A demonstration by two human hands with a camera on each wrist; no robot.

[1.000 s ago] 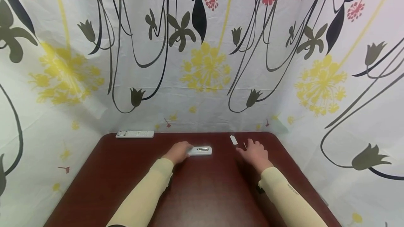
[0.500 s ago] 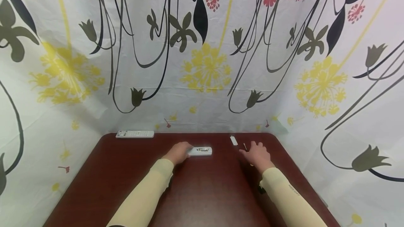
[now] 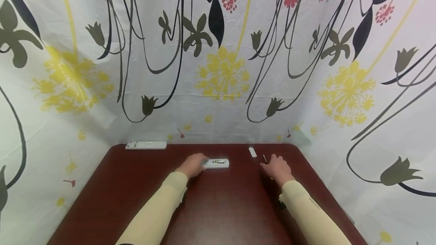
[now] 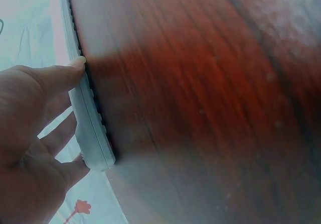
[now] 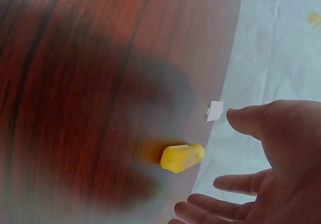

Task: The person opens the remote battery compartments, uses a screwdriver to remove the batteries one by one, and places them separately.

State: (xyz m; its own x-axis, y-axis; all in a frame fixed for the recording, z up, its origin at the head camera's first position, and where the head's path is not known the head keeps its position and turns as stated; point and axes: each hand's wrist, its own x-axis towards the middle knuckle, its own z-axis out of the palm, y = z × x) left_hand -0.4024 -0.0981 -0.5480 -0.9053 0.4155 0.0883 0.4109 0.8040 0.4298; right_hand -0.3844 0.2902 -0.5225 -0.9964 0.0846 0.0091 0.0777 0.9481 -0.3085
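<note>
A white remote (image 3: 218,163) lies with its battery recess facing up, and my left hand (image 3: 193,165) grips its left end. Seen from the left wrist, the thumb of that hand (image 4: 25,113) presses one edge of the remote (image 4: 93,133), with fingers at the other side. My right hand (image 3: 277,168) hovers low over the table's right part, fingers spread, holding nothing visible. A thin metal shaft (image 3: 264,158) shows beside its fingertips. In the right wrist view a yellow handle (image 5: 181,157) lies near the hand (image 5: 288,153); a small white cover (image 5: 214,111) is beyond the thumb.
A second white remote (image 3: 145,145), buttons up, rests at the back left edge of the dark red table (image 3: 218,207). The white cover (image 3: 252,152) lies near the back edge, left of the shaft. Patterned cloth (image 3: 218,124) hangs behind and beside the table.
My right hand has shifted slightly right, away from the white cover, and more of the metal shaft shows. My left hand and its remote have stayed in place.
</note>
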